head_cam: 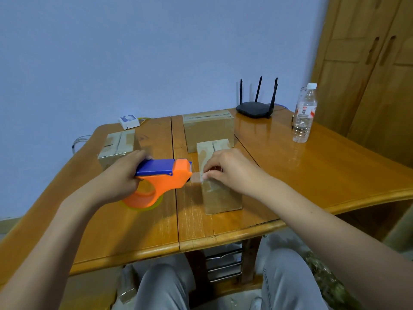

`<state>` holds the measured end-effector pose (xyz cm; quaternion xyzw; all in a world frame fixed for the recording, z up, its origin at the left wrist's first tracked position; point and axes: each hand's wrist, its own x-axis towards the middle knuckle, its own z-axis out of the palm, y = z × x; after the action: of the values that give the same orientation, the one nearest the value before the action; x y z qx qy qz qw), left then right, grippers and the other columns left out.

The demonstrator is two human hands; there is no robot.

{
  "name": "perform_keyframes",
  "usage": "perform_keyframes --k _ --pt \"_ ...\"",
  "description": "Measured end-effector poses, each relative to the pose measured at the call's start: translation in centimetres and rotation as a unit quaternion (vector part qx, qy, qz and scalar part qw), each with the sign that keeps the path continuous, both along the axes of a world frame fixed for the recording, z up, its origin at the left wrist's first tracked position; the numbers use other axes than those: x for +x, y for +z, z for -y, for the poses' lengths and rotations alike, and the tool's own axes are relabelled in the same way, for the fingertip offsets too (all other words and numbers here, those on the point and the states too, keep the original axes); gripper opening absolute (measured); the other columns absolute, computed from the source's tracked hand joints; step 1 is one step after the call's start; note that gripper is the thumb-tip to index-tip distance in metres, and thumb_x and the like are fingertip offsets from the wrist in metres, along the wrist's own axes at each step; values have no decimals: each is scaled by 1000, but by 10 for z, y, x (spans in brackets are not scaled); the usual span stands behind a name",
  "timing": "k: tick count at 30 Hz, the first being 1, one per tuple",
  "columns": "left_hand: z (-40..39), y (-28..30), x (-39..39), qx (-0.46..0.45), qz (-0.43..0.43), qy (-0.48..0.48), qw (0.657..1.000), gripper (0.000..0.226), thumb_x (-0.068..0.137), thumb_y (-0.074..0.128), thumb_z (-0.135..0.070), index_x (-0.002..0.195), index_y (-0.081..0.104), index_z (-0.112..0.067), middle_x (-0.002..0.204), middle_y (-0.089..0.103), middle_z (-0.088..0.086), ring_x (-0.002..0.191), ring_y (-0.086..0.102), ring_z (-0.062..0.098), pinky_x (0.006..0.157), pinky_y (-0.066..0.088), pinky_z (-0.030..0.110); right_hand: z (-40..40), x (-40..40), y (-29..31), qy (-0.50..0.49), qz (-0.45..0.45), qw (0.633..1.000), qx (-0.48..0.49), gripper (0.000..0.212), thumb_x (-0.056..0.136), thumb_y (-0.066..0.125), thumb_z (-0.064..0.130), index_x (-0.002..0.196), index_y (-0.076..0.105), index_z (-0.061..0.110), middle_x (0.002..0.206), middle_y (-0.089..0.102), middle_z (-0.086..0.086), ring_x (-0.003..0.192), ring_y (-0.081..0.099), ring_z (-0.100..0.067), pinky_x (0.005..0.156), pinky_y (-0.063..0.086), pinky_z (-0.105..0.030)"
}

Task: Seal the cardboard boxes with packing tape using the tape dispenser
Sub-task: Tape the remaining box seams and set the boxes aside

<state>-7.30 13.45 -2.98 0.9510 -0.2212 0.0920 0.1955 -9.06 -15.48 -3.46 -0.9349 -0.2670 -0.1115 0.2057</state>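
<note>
My left hand (pixel 121 175) grips the orange and blue tape dispenser (pixel 161 177) just left of a long narrow cardboard box (pixel 221 198) in the middle of the wooden table (pixel 312 166). A short strip of clear tape (pixel 196 177) runs from the dispenser's mouth to the box's left top edge. My right hand (pixel 230 170) pinches the tape end down on the box top. A larger taped box (pixel 209 130) stands behind it. A third, smaller box (pixel 116 146) sits at the left, partly hidden by my left hand.
A black router (pixel 254 109) with antennas stands at the back of the table. A clear plastic water bottle (pixel 304 115) is at the right. A small white device (pixel 129 122) lies at the back left corner. A wooden wardrobe (pixel 368 70) fills the right.
</note>
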Motion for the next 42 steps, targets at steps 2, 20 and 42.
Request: perform_keyframes --k 2,20,42 --pt "0 0 -1 -1 -2 1 1000 47 80 51 14 110 56 -22 101 60 -4 89 55 8 69 39 21 -2 3 -1 -5 0 1000 -5 27 91 69 40 102 78 17 100 71 4 94 61 -9 88 53 -31" --pt "2 0 -3 -3 -11 -15 1000 50 78 51 16 109 55 -23 100 60 -4 89 55 8 68 39 21 6 13 -11 17 -17 999 36 24 82 77 43 95 75 22 93 64 11 89 58 -7 81 52 -28" --pt "2 -4 0 6 -20 -23 1000 51 79 51 15 111 55 -24 103 58 -5 92 55 7 71 39 19 14 11 -33 50 26 997 61 31 89 69 43 103 70 16 102 57 12 98 54 -6 90 51 -32"
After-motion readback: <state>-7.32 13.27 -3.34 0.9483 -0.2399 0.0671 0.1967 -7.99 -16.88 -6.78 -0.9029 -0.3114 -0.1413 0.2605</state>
